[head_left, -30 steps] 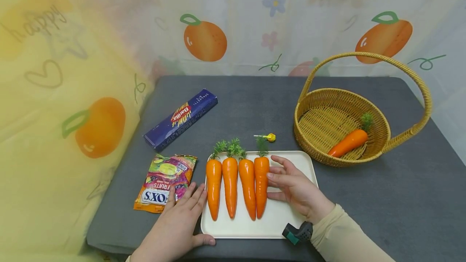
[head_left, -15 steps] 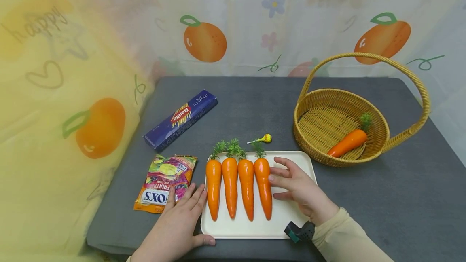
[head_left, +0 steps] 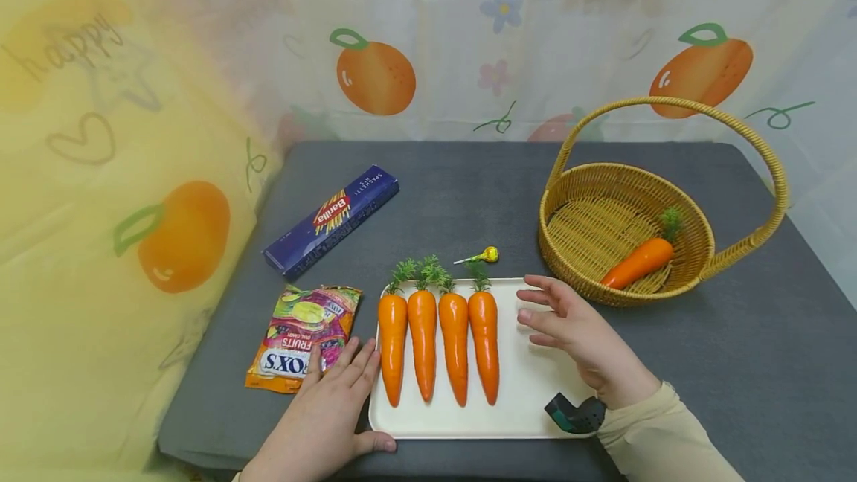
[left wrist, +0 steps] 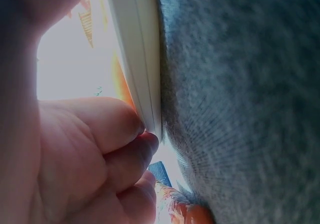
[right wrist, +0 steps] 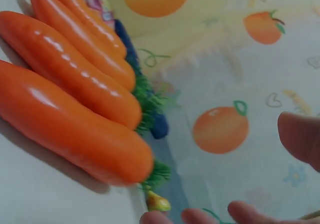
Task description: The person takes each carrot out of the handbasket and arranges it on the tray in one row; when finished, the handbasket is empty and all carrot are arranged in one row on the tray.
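Observation:
Several orange carrots with green tops lie side by side on a white rectangular tray (head_left: 529, 415), tips toward me. The rightmost carrot (head_left: 483, 348) is also the closest carrot (right wrist: 70, 126) in the right wrist view. My left hand (head_left: 335, 396) lies at the tray's left side, fingers extended; the left wrist view shows its fingertips against the tray's edge (left wrist: 137, 54). Its fingers partly cover a FOX'S fruit candy bag (head_left: 304, 326). My right hand (head_left: 585, 341) is over the tray's right part, apart from the carrots, with fingers loosely spread and nothing in them.
A wicker basket (head_left: 556, 255) with a tall handle stands at the right, one carrot (head_left: 639, 262) inside. Behind the tray lies a yellow-wrapped lollipop (head_left: 489, 254). A blue Barilla spaghetti box (head_left: 332, 222) sits farther back left on the grey table (head_left: 462, 192).
The rightmost carrot has straightened, its tip shifting right, apart from its neighbour. The lollipop behind the tray has turned and shifted slightly left. My right hand has released the carrot and moved right.

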### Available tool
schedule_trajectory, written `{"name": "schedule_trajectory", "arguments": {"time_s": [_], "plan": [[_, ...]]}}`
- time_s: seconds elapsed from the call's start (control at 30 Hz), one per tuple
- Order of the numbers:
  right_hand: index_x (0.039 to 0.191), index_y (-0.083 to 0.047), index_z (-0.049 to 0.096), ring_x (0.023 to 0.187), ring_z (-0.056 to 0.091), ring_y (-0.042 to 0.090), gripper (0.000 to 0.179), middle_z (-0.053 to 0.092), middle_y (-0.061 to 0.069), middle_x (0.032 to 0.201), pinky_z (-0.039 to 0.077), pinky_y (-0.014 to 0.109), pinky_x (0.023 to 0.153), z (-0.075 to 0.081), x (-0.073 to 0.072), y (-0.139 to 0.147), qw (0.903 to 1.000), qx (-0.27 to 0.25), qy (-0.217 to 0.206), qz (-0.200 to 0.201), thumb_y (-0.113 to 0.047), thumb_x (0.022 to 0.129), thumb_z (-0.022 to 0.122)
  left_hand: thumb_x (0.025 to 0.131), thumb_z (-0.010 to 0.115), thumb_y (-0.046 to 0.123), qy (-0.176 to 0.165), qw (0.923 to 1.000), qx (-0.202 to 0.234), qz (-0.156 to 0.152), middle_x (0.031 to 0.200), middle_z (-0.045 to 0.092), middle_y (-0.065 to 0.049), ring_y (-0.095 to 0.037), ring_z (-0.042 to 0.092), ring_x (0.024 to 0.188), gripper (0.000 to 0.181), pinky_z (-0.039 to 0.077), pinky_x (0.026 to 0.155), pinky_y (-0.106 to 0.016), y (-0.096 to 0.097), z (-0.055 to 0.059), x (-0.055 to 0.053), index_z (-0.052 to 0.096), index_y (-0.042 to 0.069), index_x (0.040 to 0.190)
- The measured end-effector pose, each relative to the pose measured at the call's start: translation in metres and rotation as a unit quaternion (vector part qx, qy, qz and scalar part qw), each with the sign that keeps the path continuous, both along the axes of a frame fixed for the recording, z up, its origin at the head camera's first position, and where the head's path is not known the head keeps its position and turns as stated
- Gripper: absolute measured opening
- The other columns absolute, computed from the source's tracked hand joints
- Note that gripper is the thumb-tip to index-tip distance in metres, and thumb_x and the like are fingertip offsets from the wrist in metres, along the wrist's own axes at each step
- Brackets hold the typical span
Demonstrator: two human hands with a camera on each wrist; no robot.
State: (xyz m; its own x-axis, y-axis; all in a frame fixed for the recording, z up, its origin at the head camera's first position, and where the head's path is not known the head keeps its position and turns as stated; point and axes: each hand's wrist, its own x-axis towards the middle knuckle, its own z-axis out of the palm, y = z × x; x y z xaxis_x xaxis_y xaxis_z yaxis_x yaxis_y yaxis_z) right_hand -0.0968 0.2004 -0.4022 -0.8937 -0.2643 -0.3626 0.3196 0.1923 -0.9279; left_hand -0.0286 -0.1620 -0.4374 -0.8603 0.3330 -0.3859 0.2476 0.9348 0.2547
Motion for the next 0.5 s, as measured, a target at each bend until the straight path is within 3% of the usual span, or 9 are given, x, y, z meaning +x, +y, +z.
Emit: {"name": "schedule_trajectory", "arguments": {"time_s": [0.17,0.33,0.43,0.5], "plan": [[0.169,-0.002,0.034,0.138,0.064,0.034,0.063,0.051,0.026,0.164,0.058,0.037,0.109,0.017,-0.005,0.021,0.9986,-0.005,0.050,0.018,-0.022,0.115,0.060,0.075,0.081,0.085,0.002,1.0000,0.002,-0.001,0.180,0.037,-0.010,-0.040,0.026,0.169,0.128,0.007,0.126,-0.087,-0.001,0.000,0.000,0.043,0.009,0.170],[0.164,-0.009,0.045,0.124,0.072,0.011,0.047,0.071,-0.002,0.145,0.058,0.024,0.101,0.031,-0.015,0.058,0.9935,-0.021,0.112,0.011,-0.026,0.120,0.048,0.075,0.081,0.086,-0.008,1.0000,-0.004,0.003,0.181,0.036,-0.009,-0.040,0.025,0.170,0.128,0.008,0.126,-0.087,0.000,-0.001,-0.001,0.043,0.010,0.171],[0.162,-0.015,0.047,0.124,0.074,0.011,0.041,0.073,-0.007,0.142,0.061,0.024,0.099,0.036,-0.022,0.084,0.9849,-0.101,0.140,-0.005,-0.023,0.122,0.041,0.075,0.080,0.086,-0.015,0.9998,-0.006,0.006,0.181,0.035,-0.007,-0.039,0.023,0.170,0.127,0.009,0.126,-0.087,0.000,-0.001,-0.001,0.043,0.011,0.171],[0.163,-0.018,0.044,0.127,0.074,0.017,0.041,0.070,-0.002,0.148,0.062,0.028,0.101,0.038,-0.027,0.100,0.9719,-0.193,0.132,-0.030,-0.022,0.122,0.038,0.075,0.079,0.087,-0.017,0.9998,-0.006,0.007,0.181,0.034,-0.007,-0.039,0.023,0.171,0.127,0.009,0.125,-0.087,0.000,-0.001,-0.001,0.043,0.012,0.171]]}}
